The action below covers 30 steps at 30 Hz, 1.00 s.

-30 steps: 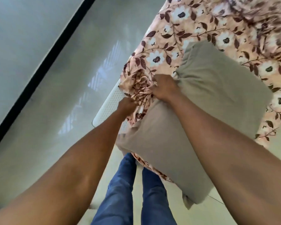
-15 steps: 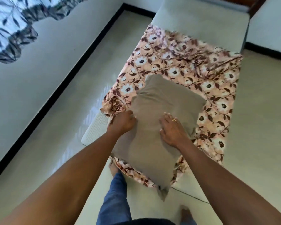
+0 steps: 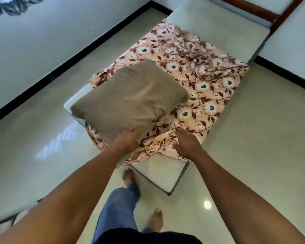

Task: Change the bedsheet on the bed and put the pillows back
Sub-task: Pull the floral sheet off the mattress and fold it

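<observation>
A brown pillow [image 3: 128,101] lies on the near left part of a narrow white mattress [image 3: 163,171]. A peach bedsheet [image 3: 201,88] with brown leaves and white flowers covers the middle of the mattress, rumpled at its far end. The mattress's near right corner and far end are bare. My left hand [image 3: 126,141] touches the pillow's near corner, fingers loosely bent. My right hand [image 3: 187,145] lies flat, fingers spread, on the sheet's near edge.
The mattress sits on a glossy pale tiled floor [image 3: 253,138] with a black skirting line [image 3: 77,57] along the left wall. My legs in blue jeans [image 3: 120,205] and bare feet stand at the mattress's near end. Patterned fabric [image 3: 12,4] hangs at the top left.
Both hands left the bunched sheet corner at the left and the pillow top. The pillow now lies further left. My right hand went down onto the sheet's near edge. I stepped back.
</observation>
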Each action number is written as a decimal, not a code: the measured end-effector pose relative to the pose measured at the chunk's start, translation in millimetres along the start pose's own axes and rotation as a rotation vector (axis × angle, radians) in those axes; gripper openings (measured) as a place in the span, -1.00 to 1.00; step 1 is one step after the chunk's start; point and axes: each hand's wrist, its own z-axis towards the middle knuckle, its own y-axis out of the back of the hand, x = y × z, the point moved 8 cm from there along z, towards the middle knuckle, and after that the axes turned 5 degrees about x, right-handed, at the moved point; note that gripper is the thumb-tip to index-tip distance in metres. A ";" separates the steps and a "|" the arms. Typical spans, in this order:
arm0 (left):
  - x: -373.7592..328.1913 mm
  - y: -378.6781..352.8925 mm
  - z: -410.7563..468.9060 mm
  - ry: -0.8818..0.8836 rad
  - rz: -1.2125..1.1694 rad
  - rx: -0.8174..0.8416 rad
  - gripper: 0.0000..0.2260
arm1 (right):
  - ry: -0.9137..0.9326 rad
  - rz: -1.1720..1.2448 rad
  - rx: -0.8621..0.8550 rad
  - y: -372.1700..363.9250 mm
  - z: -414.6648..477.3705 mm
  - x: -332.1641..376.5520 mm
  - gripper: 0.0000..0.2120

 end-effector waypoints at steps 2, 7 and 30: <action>-12.7 -22.3 -12.2 0.017 -0.070 0.038 -0.42 | 0.023 -0.029 0.035 -1.5 5.0 -6.0 -0.49; -12.5 -65.7 -7.7 0.160 -0.363 0.065 -0.52 | 0.079 0.011 0.132 -29.1 29.1 -3.2 -0.55; -20.3 -174.1 217.9 0.845 -2.389 -0.745 -0.81 | 0.587 -0.260 0.076 -190.4 237.6 -38.3 -0.69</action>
